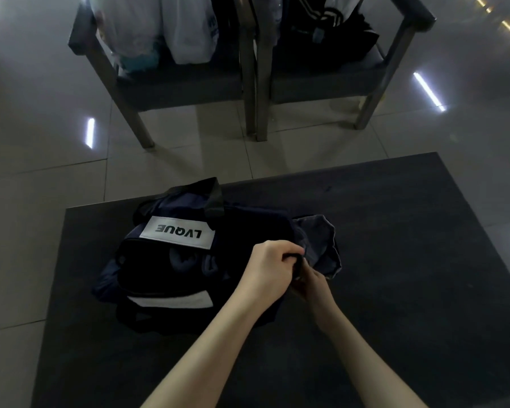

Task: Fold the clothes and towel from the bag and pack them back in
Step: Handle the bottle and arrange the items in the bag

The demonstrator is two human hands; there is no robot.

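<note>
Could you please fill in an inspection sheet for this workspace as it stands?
Surface: dark table, carrying the bag.
Job's things: bag dark blue, open, cloth inside; grey garment at its right end.
Clutter: nothing seen.
Hands: left hand grips the bag's right end; right hand beside it, partly hidden, hold unclear.
Cables: nothing seen.
Surroundings: two chairs holding plastic bags and clothes; tiled floor.

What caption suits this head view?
Left hand grips the end of the navy bag beside a grey garment; right hand alongside.
</note>
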